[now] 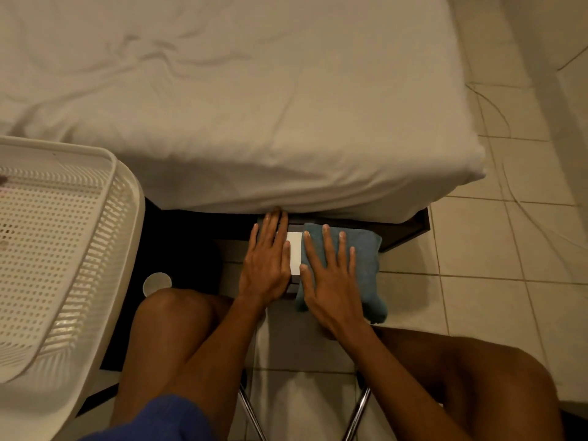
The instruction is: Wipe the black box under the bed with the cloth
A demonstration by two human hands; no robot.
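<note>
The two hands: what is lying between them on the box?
In the head view, a white rectangular patch on the box top shows between the left hand and the right hand, which presses the blue cloth.

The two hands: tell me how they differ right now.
The right hand lies flat on the blue cloth, fingers spread; the left hand rests bare on the box, fingers close together. The left hand's fingertips reach the edge of the bed sheet; the right hand's stop short. Both lie palm down, side by side.
</note>
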